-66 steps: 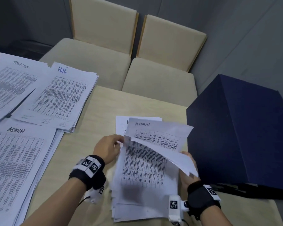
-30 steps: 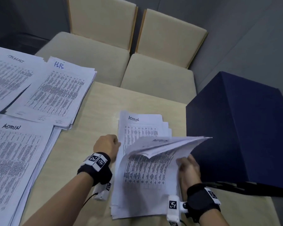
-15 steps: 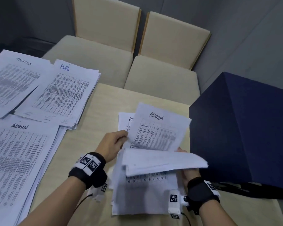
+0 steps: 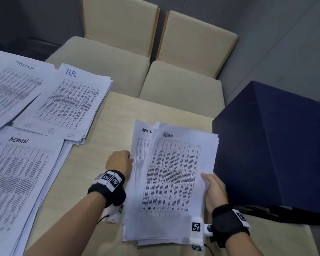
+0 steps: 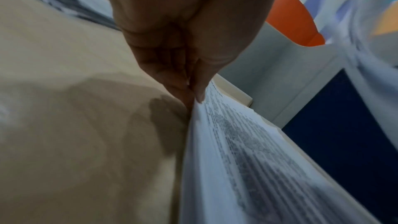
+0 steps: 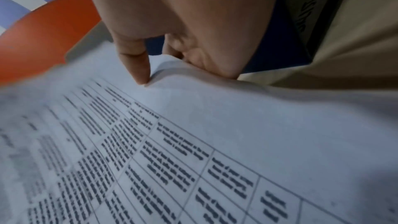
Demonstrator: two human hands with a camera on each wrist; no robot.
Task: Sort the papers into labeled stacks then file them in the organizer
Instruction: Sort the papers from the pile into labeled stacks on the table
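Observation:
An unsorted pile of printed papers (image 4: 172, 182) lies on the table in front of me, its top sheets marked ADMIN. My left hand (image 4: 119, 162) pinches the pile's left edge between thumb and curled fingers, as the left wrist view shows on the paper edge (image 5: 215, 125). My right hand (image 4: 213, 189) grips the right edge, thumb on top of the top sheet (image 6: 215, 125) and fingers underneath. Sorted stacks lie at the left: ADMIN (image 4: 17, 182), HR (image 4: 67, 104) and a third stack (image 4: 9, 85) with an unclear label. The dark blue organizer (image 4: 272, 150) stands at the right.
Two beige chairs (image 4: 155, 58) stand behind the table's far edge. Bare tabletop (image 4: 109, 130) lies between the HR stack and the pile. The organizer's dark base (image 4: 277, 213) juts out near my right wrist. An orange and striped shape (image 6: 47, 31) shows in both wrist views.
Half a second ago my right hand held several sheets lifted and folded back over the pile. Now those sheets lie flat on the pile and both hands hold its edges.

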